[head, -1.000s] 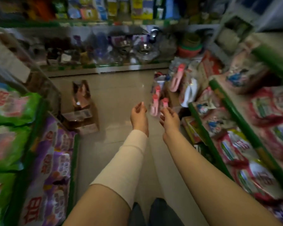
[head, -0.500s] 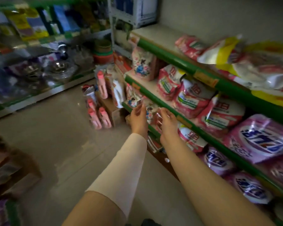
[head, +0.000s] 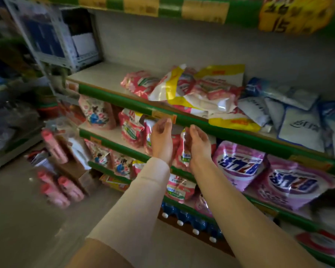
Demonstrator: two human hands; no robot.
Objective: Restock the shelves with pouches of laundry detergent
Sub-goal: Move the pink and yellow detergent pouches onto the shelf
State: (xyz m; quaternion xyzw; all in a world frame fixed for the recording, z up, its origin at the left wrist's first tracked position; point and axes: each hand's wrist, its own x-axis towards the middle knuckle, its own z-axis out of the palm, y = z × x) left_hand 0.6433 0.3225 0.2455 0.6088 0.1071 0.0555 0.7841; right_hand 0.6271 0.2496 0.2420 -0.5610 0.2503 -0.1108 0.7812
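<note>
we note pink detergent pouches [head: 132, 130] standing upright on the second shelf [head: 112, 134], directly behind both raised hands. one pink pouch [head: 184, 149] shows in the gap between the hands; whether either hand touches it we cannot tell. our left hand [head: 161, 140] is empty, fingers loosely curled and apart, fingertips just under the green rail [head: 124, 102] of the shelf above, near an orange price tag [head: 163, 117]. a pale sleeve [head: 135, 202] covers the left forearm. our right hand [head: 198, 144] is also empty, palm turned toward the left hand, fingers half bent. to the right on the same shelf lie pink-purple pouches with blue lettering [head: 240, 165]. on the top visible shelf sits a loose heap of pink, white and yellow pouches [head: 190, 89], with white and blue bags [head: 298, 122] to its right. below, more pink pouches [head: 179, 189] stand on a lower shelf, and blue bottles with white caps [head: 188, 219] line the bottom. pink bottles [head: 64, 188] stand on the floor [head: 27, 229] at left beside a cardboard box [head: 74, 167]. the left side is blurred.
</note>
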